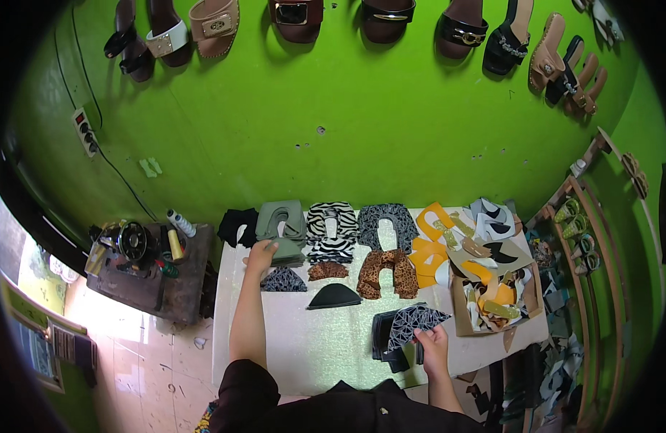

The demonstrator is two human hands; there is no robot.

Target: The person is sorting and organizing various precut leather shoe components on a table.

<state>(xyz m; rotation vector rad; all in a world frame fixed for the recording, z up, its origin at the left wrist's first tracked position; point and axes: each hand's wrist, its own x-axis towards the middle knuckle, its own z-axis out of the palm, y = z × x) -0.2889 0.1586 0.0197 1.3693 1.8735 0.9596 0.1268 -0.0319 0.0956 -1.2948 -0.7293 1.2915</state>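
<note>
My left hand reaches to the back left of the table, its fingers closed on the edge of grey-green cut pieces, just below a stack of grey-green U-shaped pieces. My right hand, near the front, pinches a black piece with white line pattern. Under it lie black pieces. Between the hands rests a black half-round piece. Small patterned pieces and brown spotted ones lie close to my left hand.
Zebra-striped, grey-patterned and leopard-print pieces stand in stacks. Right of them are orange pieces and a cardboard box of scraps. A sewing machine is at left. Sandals hang on the green wall.
</note>
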